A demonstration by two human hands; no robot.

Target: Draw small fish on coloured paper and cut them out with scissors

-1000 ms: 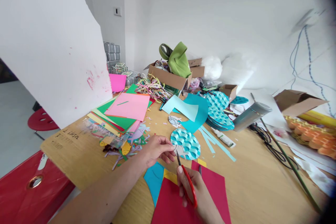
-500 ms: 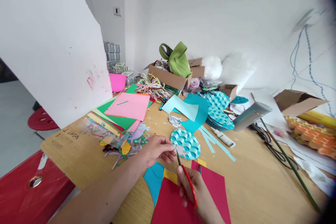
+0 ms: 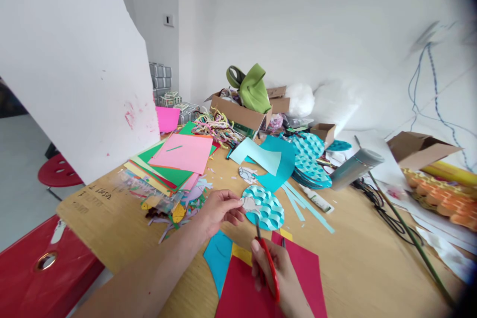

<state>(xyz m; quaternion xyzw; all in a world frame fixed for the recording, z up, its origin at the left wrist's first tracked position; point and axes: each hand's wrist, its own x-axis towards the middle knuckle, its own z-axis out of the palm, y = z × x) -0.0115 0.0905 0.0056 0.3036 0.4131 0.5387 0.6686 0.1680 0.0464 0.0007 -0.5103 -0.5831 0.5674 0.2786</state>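
Between thumb and fingers, my left hand [image 3: 222, 210] pinches a small pale paper cutout [image 3: 251, 204], which shows against the turquoise scalloped paper disc [image 3: 270, 208]. My right hand [image 3: 274, 271] grips red-handled scissors [image 3: 271, 268] whose blades point up and away, just below the disc and apart from the cutout. Beneath the right hand lies a crimson sheet [image 3: 305, 268]. A blue paper piece [image 3: 218, 261] and a yellow strip [image 3: 242, 252] are beside it. Another white fish-like cutout [image 3: 247, 175] rests beyond the disc.
Stacked coloured sheets [image 3: 186, 154] and paper scraps lie left. A glue bottle [image 3: 316, 198], silver cylinder [image 3: 356, 169] and black cable [image 3: 380, 208] are right. A cardboard box [image 3: 238, 112] holding a green bag [image 3: 255, 89] stands behind; a white board [image 3: 82, 69] rises left.
The scissors have come away from the pale cutout, their blades now lower. My left hand has moved slightly up and left with the cutout. The view has shifted slightly.
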